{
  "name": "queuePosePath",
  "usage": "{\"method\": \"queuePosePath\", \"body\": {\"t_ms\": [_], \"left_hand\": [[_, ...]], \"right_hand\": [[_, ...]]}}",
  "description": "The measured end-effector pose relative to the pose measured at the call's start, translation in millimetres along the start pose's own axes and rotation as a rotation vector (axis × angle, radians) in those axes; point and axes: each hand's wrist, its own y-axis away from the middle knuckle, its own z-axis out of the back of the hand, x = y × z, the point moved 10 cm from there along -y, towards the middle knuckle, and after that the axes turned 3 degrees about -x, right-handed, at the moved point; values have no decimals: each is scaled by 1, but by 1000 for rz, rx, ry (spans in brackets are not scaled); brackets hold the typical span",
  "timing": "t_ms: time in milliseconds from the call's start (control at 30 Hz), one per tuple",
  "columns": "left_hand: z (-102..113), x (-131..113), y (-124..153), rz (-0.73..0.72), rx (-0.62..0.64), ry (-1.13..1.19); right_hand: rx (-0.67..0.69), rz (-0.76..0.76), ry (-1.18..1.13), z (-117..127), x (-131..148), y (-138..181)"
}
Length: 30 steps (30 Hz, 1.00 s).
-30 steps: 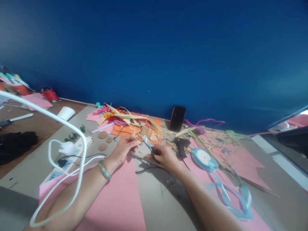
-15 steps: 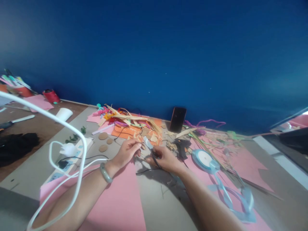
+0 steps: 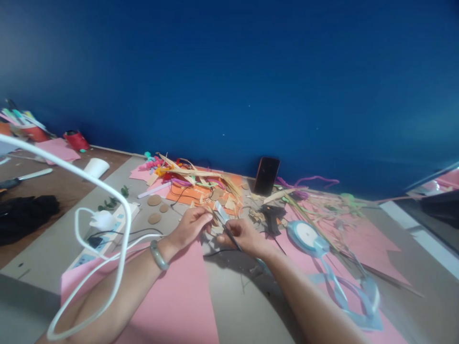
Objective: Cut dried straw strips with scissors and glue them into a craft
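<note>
My left hand point(image 3: 189, 225), with a green bangle on its wrist, has its fingers pinched together on a thin straw-coloured strip point(image 3: 211, 217) at the middle of the table. My right hand point(image 3: 242, 236) is closed round a thin dark stick-like tool point(image 3: 231, 235), and a short pale blue piece of ribbon point(image 3: 221, 210) sticks up between the two hands. Both hands hover over the grey table point(image 3: 229, 286) just past a pink paper sheet point(image 3: 179, 296).
A heap of dried leaf strips and orange paper point(image 3: 195, 184) lies behind the hands. A dark phone point(image 3: 266, 176) leans on the blue wall. A roll of pale blue ribbon point(image 3: 304, 235) sits right. A white power strip point(image 3: 107, 227) and white cable point(image 3: 118, 248) lie left.
Both hands have stayed close together and shifted slightly; the pale blue ribbon piece and the dark tool have tilted a little between them.
</note>
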Motion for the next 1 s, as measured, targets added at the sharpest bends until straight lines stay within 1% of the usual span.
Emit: {"method": "queuePosePath", "body": {"t_ms": [267, 500, 767, 1000], "left_hand": [[-1, -5, 1, -5, 9, -28], [-1, -3, 0, -22, 14, -22], [-2, -6, 1, -20, 0, 17], [-2, -4, 0, -8, 10, -3]], "right_hand": [[-19, 16, 21, 2, -5, -3], [3, -4, -29, 0, -4, -2], [-29, 6, -30, 1, -6, -3], [-70, 20, -28, 3, -4, -4]]}}
